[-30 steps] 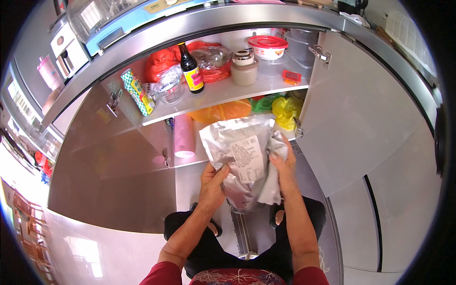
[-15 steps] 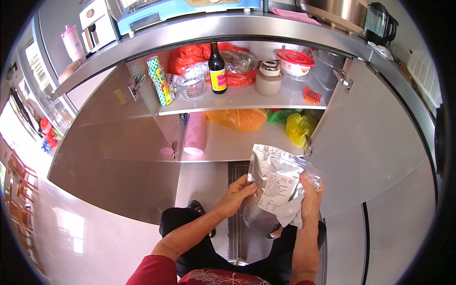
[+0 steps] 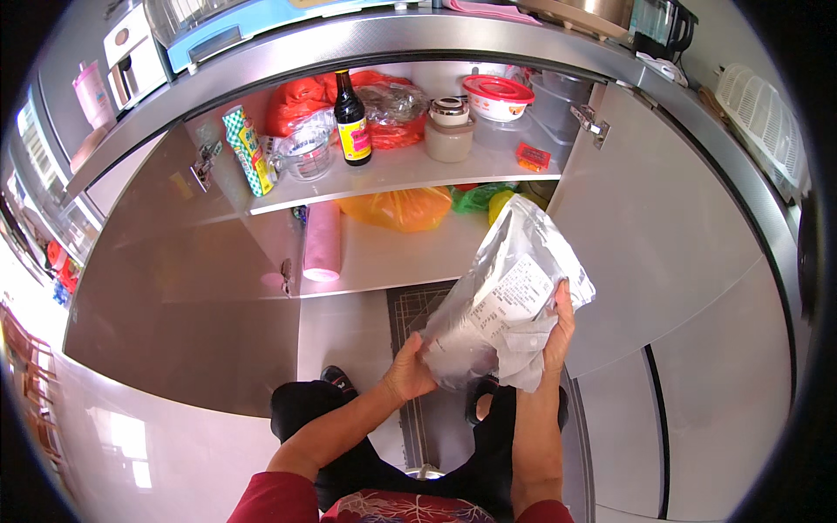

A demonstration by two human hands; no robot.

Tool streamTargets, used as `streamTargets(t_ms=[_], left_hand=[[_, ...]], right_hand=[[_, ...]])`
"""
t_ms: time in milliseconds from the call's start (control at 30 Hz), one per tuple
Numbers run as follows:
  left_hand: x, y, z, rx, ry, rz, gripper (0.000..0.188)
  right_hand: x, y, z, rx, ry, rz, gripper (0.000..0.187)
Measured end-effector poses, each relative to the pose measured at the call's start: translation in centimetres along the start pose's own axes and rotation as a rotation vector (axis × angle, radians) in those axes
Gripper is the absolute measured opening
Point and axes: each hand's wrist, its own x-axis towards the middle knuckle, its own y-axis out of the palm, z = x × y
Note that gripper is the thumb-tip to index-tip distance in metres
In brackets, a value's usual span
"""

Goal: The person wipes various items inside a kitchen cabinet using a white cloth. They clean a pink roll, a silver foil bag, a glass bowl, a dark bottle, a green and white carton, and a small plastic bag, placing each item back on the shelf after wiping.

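A silver foil pouch (image 3: 471, 314) with a white printed label is held tilted in front of the cabinet, its top edge leaning to the right. My left hand (image 3: 411, 373) is closed on its lower left edge. On the pouch's right edge, my right hand (image 3: 560, 329) grips it with the thumb on the near face. The same hand also holds a crumpled whitish cloth or tissue (image 3: 526, 344), which hangs over the pouch's lower right part. The pouch's contents are not visible.
Both cabinet doors (image 3: 174, 288) (image 3: 663, 227) stand open. The upper shelf (image 3: 392, 179) carries a dark bottle (image 3: 352, 122), a glass measuring cup (image 3: 307, 155), a tall can (image 3: 248, 150), jars and tubs. Below are a pink roll (image 3: 323, 242) and an orange bag (image 3: 401, 209).
The pouch has tilted further, its top moving up and to the right. My left hand has shifted down to its lower edge. The view has moved slightly right.
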Motion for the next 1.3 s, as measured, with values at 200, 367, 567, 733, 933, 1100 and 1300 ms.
streamTargets(t_ms=[200,367,567,733,933,1100,1300], left_hand=[[-0.8,2.5,-0.3,0.112,0.086,-0.127,0.06],[-0.8,0.9,-1.4,-0.031,0.08,-0.194,0.057],[-0.9,1.3,-1.2,0.062,0.164,-0.388,0.066],[-0.9,2.0,-0.8,0.183,0.259,-0.325,0.065],[-0.4,-0.8,-1.0,0.211,0.278,-0.255,0.058],[-1.1,-2.6,-1.7,0.325,0.38,-0.23,0.054],[-2.6,2.1,-3.7,0.049,0.269,-0.287,0.041]], right_hand=[[1.0,-1.2,0.0,-0.189,-0.179,-0.152,0.036],[0.9,0.1,2.2,-0.545,-0.698,-0.341,0.036],[-0.2,1.2,0.6,-1.638,-1.146,0.093,0.032],[-0.6,3.0,-3.3,-1.926,-1.112,0.458,0.038],[-5.6,2.7,-7.4,-1.771,-0.859,1.021,0.032],[-5.2,1.9,-7.6,-1.753,-1.139,0.831,0.029],[-1.3,1.8,-3.7,-1.838,-1.195,0.236,0.039]])
